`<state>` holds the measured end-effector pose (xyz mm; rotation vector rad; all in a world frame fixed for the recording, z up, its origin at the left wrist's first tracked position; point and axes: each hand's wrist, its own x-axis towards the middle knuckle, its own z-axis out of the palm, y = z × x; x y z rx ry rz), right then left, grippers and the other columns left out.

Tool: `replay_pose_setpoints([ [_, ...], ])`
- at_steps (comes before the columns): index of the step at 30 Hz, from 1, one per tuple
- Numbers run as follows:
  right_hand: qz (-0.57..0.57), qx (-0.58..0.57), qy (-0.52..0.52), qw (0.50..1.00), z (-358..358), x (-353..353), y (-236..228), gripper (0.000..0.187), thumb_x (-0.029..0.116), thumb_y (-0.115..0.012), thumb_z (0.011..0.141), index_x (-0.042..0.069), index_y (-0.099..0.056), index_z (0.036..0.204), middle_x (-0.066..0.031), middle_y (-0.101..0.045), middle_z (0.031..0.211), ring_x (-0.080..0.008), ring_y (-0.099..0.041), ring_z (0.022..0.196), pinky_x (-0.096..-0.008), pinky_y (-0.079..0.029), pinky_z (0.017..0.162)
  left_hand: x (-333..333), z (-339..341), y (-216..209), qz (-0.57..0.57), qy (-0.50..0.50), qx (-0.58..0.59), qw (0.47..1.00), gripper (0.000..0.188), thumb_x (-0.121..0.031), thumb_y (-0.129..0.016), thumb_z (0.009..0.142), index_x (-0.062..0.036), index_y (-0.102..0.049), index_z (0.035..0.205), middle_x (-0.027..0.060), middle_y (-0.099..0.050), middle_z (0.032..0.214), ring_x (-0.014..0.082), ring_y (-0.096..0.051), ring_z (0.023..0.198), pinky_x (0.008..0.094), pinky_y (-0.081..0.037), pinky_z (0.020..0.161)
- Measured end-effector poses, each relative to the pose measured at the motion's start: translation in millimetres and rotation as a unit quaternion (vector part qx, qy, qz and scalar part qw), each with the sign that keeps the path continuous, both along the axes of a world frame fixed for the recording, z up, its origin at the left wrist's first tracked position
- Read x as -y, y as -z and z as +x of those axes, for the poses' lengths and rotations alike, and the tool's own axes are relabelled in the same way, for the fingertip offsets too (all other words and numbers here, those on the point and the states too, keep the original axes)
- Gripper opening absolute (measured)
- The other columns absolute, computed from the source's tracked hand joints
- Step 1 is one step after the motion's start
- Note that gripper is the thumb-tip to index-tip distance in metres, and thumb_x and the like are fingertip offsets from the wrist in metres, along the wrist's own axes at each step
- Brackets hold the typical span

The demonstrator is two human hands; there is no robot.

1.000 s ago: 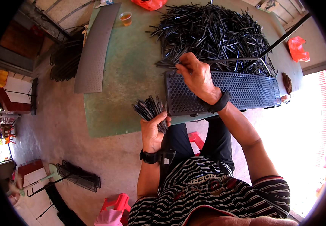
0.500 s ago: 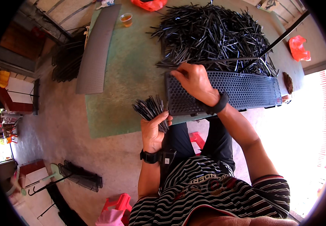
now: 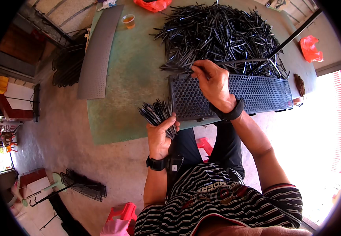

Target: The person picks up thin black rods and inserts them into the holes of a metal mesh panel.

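My left hand is closed around a bundle of thin black strips, whose upper ends fan out beside the table's near edge. Over the left part of a black perforated tray, my right hand is pinched, thumb against fingers. Whatever lies between those fingertips is too small to make out against the dark strips behind. A large loose heap of similar black strips spreads on the table beyond the tray. Part of the tray is covered by my right hand and wrist.
A long grey perforated panel lies along the left side of the green table. Near it stands a cup of amber liquid. A thin black bar slants across the heap's right side. Red plastic bags lie about the tabletop.
My right hand has shifted to the right and turned, its fingertips now drawn together over the tray's far edge. My left hand and its bundle have stayed in place.
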<state>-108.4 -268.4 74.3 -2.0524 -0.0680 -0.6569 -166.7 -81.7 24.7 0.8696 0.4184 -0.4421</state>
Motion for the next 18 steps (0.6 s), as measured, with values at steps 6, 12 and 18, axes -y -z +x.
replay_pose_setpoints([
  [6, -0.056, 0.037, -0.014, 0.998, 9, 1, 18, 0.007, -0.001, -0.059, 0.078, -0.003, -0.057, 0.084, -0.0175, -0.058, 0.074, -0.0326, -0.059, 0.063, -0.034, -0.047, 0.053, -2, -2, 8, 0.0, 0.004, -0.003, 1.0, 0.012, 0.005, -0.064, 0.073, 0.0018, -0.061, 0.084, 0.0091, -0.063, 0.073, 0.0201, -0.062, 0.058, 0.0308, -0.051, 0.049],
  [12, -0.23, 0.003, -0.061, 0.971, 14, 6, 28, 0.01, 0.001, -0.059, 0.078, -0.001, -0.061, 0.088, -0.0142, -0.059, 0.075, -0.0314, -0.06, 0.061, -0.0324, -0.048, 0.053, -2, 0, 0, -0.019, -0.017, -0.01, 1.0, 0.014, 0.005, -0.067, 0.071, 0.004, -0.062, 0.083, 0.0112, -0.064, 0.074, 0.0216, -0.063, 0.058, 0.0318, -0.051, 0.05],
  [18, -0.213, -0.12, -0.062, 0.968, -1, -7, 16, 0.016, 0.014, -0.063, 0.079, -0.002, -0.063, 0.082, -0.0101, -0.059, 0.063, -0.0229, -0.059, 0.052, -0.0294, -0.046, 0.048, -2, 0, -5, -0.012, -0.008, -0.012, 1.0, 0.016, 0.004, -0.066, 0.072, 0.0037, -0.061, 0.087, 0.0115, -0.064, 0.08, 0.0214, -0.063, 0.06, 0.0314, -0.051, 0.05],
])
